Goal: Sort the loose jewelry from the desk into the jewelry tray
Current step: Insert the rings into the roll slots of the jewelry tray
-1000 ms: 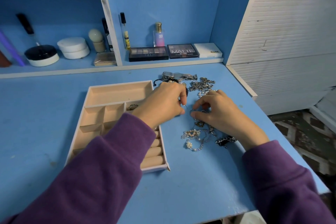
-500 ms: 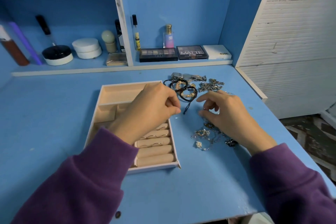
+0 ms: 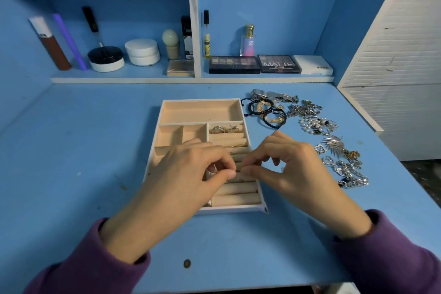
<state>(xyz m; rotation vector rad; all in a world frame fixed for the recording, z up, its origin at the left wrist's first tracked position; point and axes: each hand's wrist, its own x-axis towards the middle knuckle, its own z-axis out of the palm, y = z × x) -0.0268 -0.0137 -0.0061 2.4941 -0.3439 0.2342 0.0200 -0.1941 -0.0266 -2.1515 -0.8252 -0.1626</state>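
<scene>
Closest to the camera, two purple sleeves [image 3: 78,272] lay over the blue desk [image 3: 71,150]. A little past them, both hands were close together over the soft rolls [image 3: 236,198] in the jewelry tray [image 3: 200,101]. The left hand [image 3: 188,174] had its fingers curled, and a small shiny bit [image 3: 211,172] peeked out under them. The right hand [image 3: 288,169] had its thumb and first finger pinched, tip to tip with the left hand's. What the right hand pinched, if anything, was too small to see.

Farther up the tray, a few gold and silver rings [image 3: 225,129] sat in the top slot of the rolls.

To the right of the tray, the loose jewelry [image 3: 304,109] lay on the desk. Silver chains [image 3: 350,175] were nearest, then white pearls [image 3: 317,125]. Next came black and gold bracelets [image 3: 268,112] just beside the tray, and a silver watch [image 3: 274,96] at the back.

On the shelf far behind, a dark makeup box [image 3: 279,64] said "MATTE" in big letters. The small line under that word could not be read. Behind it, a pink and blue bottle [image 3: 249,43] said "SB". The white box [image 3: 312,64] next to the makeup box had tiny dark words that could not be read.
</scene>
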